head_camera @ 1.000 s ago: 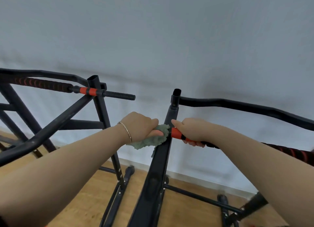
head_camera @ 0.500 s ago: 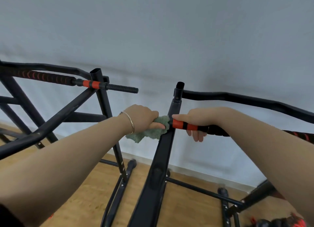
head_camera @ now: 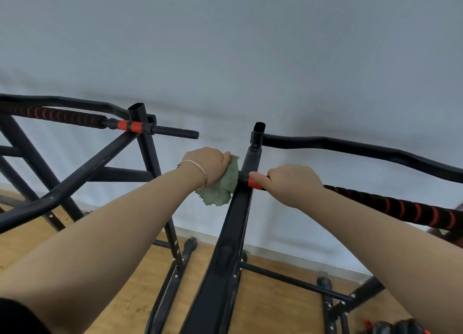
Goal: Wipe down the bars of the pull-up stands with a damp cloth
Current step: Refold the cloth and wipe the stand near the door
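Two black pull-up stands face the wall. My left hand (head_camera: 208, 166), with a thin bracelet on the wrist, grips a crumpled green cloth (head_camera: 221, 187) wrapped over the short bar end that sticks out left of the right stand's upright (head_camera: 240, 216). My right hand (head_camera: 292, 183) grips the same bar just right of that upright, over the orange collar (head_camera: 253, 183), thumb lying along the bar. The bar's black and red foam grip (head_camera: 400, 207) runs off to the right. The left stand's bar (head_camera: 130, 126) has its own orange collar and a ribbed black end.
A curved black top bar (head_camera: 363, 149) runs right from the right stand's post. A pale wall stands close behind both stands. Black base tubes (head_camera: 293, 280) and feet lie on the wooden floor (head_camera: 130, 298) below. A black and red object shows at the bottom right corner.
My left hand with the cloth has slid left along the bar end, away from the upright. My right hand has closed fully over the bar by the orange collar.
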Available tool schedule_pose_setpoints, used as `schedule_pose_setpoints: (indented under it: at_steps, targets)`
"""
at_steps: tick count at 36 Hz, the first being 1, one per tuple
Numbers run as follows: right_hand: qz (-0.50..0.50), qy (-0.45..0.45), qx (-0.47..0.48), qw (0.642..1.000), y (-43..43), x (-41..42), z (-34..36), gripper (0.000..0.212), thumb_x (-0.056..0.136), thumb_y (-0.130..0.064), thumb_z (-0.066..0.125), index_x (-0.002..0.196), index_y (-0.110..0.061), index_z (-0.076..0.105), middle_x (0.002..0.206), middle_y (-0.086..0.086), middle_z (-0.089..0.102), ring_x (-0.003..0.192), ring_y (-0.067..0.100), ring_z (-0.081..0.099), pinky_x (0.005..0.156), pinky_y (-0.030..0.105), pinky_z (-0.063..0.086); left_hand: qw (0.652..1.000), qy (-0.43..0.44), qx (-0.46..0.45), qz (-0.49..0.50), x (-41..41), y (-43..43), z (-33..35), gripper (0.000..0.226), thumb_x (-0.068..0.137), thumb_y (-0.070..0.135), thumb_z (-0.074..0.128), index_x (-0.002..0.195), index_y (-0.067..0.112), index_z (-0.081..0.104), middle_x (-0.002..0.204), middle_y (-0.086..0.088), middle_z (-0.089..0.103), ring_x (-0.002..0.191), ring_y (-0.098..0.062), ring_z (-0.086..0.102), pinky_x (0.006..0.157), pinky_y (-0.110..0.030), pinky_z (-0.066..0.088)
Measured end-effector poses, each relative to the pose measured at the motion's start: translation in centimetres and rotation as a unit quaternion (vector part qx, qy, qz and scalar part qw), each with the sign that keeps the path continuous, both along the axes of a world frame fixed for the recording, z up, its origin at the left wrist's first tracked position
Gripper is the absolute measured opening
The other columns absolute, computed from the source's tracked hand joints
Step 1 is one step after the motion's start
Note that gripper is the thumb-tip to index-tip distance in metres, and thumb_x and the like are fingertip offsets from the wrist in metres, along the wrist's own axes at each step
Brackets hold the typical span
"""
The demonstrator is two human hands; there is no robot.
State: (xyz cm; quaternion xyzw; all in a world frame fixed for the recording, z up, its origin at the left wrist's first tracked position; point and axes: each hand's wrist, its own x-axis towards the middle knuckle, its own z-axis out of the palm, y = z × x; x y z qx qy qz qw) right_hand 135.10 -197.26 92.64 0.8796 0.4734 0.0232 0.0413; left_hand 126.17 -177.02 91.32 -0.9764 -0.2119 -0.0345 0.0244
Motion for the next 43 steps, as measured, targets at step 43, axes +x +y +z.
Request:
schedule_pose_setpoints:
  at_steps: [43]
  targets:
    - [0.025,0.143,0.123,0.982,-7.7,7.6,1.3,0.047,0.103,-0.053,0.032,0.070,-0.023,0.049,0.071,-0.003,0.059,0.070,0.019,0.056,0.061,0.033,0.041,0.953,-0.025,-0.213,-0.213,4.4,-7.6,2.1,0.036,0.104,0.046,0.032,0.081,0.024,0.048,0.078,0.005,0.053,0.073,-0.010,0.050,0.070,-0.031,0.040]
